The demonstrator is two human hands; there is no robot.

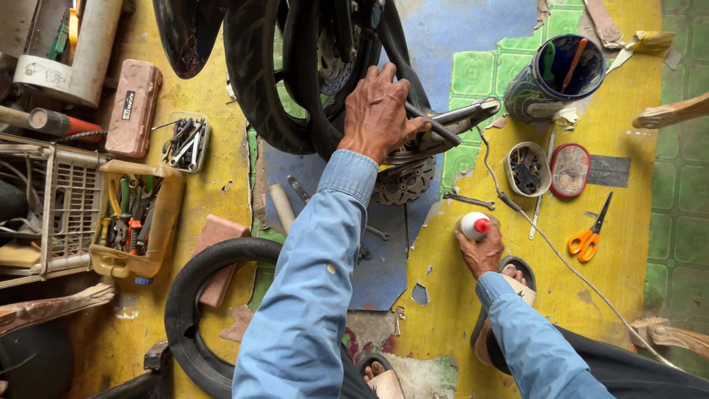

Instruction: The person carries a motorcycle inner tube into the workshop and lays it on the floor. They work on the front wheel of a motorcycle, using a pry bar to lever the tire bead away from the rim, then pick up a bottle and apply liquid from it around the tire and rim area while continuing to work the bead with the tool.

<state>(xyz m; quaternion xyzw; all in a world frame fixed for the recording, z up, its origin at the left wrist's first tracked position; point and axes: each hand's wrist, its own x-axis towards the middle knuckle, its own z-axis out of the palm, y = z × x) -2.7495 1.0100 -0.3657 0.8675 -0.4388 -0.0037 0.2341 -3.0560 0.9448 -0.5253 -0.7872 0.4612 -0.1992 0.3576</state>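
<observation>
a patched yellow floor [591, 288] with green tile at 3 o'clock is crowded with tools. the left hand [378, 111] is closed around a motorcycle tyre [255, 89] at 12 o'clock, just above the brake disc [405, 185] and chrome exhaust [461, 117]. the right hand [481, 251] is clamped on a small white bottle with a red cap [475, 224], standing on the floor at 5 o'clock. the work seems to be at a preparing stage, wheel steadied, bottle capped. open room is found only toward 4 o'clock, between the orange scissors [588, 238] and a thin cord [561, 258]; a loose tyre [193, 310] blocks 7 o'clock.
</observation>
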